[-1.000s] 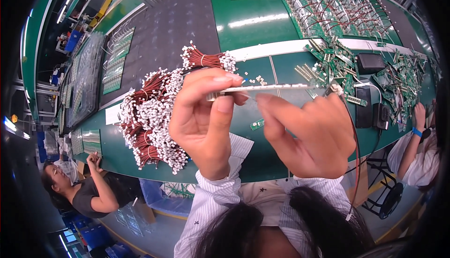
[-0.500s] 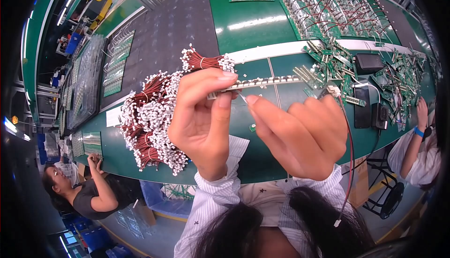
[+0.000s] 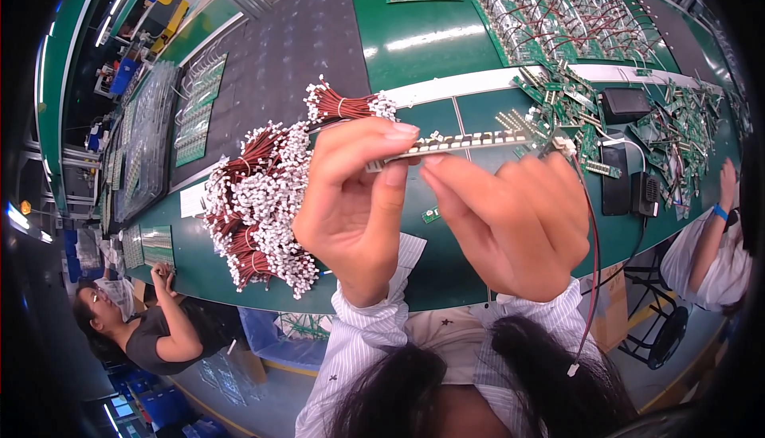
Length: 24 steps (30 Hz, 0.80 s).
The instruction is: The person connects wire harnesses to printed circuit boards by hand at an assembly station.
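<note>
My left hand pinches the left end of a narrow circuit board strip between thumb and fingers. The strip lies almost level above the table, with a row of pale rectangular parts along it. My right hand is closed, its thumb and forefinger pressed together just under the strip's edge, near the left fingertips. What they grip is hidden. Beyond the right knuckles shows a white connector. A red and black cable hangs from it past my right wrist, ending in a small white plug.
Bundled red cables with white plugs are heaped at left. Loose green boards and a black power adapter lie at right. Wired panels stand behind. A co-worker sits at left; another person's hand shows at right.
My left hand and the strip have shifted slightly right. The right fingertips have risen closer to the strip, and the thin whitish sliver seen between the hands no longer shows.
</note>
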Each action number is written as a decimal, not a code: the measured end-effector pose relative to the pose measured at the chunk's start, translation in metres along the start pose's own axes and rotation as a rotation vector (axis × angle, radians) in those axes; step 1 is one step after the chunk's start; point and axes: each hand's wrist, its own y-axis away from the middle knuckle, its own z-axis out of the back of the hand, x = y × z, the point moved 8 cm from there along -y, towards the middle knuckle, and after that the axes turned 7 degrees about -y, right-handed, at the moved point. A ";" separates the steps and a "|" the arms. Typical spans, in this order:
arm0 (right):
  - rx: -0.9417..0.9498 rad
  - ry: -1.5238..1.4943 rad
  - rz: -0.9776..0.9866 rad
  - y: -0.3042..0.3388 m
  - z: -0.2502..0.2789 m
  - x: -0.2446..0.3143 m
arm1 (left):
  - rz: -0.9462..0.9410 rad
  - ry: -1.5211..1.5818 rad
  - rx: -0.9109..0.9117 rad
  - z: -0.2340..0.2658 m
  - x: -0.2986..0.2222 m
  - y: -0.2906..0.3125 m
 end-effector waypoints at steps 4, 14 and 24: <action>-0.003 -0.003 -0.009 -0.003 0.001 0.002 | -0.005 0.007 -0.005 0.000 -0.002 0.000; -0.065 -0.038 0.003 0.002 -0.004 0.001 | -0.022 -0.048 -0.049 0.003 -0.002 0.002; -0.071 -0.117 0.020 0.004 -0.004 -0.003 | -0.010 -0.068 -0.039 0.002 -0.003 0.002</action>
